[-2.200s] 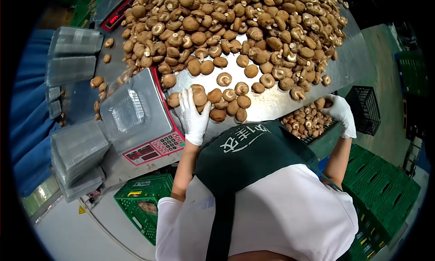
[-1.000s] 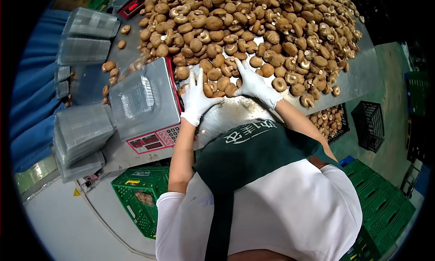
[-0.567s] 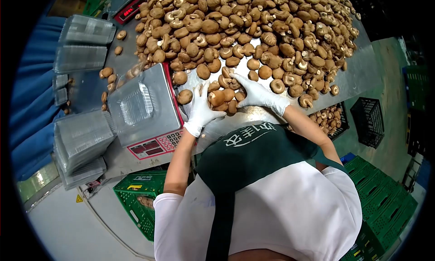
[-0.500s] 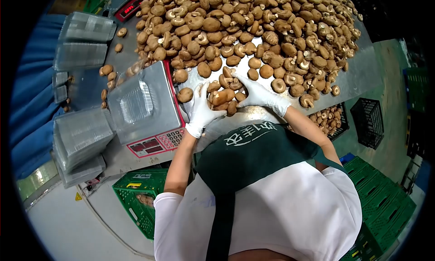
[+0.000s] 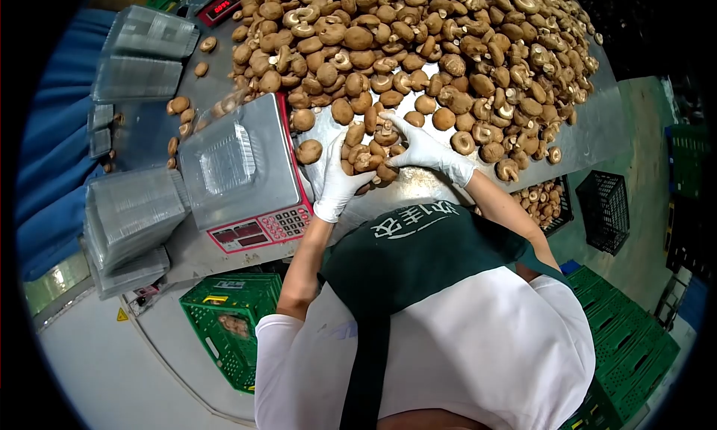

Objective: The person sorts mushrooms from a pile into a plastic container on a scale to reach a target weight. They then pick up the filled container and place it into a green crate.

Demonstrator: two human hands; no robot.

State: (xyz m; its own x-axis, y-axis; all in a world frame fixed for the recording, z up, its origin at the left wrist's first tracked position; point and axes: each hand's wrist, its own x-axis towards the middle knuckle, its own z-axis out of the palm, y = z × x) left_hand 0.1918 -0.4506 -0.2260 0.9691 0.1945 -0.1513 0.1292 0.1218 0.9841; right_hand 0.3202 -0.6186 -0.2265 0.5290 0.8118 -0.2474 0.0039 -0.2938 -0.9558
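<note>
Between my two white-gloved hands is a small heap of brown shiitake mushrooms (image 5: 368, 161), just above or on the metal table. My left hand (image 5: 336, 182) curves round its left side, thumb along the near edge. From the right, my right hand (image 5: 431, 152) wraps the same heap, fingers over the far side and thumb in front. Left of my left hand stands a weighing scale (image 5: 288, 226) with a red edge, and a clear plastic tray (image 5: 225, 161) lies on its plate. A large pile of shiitake mushrooms (image 5: 418, 42) covers the table beyond my hands.
Stacks of clear plastic trays (image 5: 134, 213) stand left of the scale, with more tray stacks (image 5: 146, 53) farther back. A second scale's red display (image 5: 224, 7) is at the back. Green crates (image 5: 231, 318) sit below the table; a black crate (image 5: 603, 210) is on the floor at right.
My hands have drawn closer together, squeezing the mushrooms into a tighter, higher bunch. The camera view has shifted slightly.
</note>
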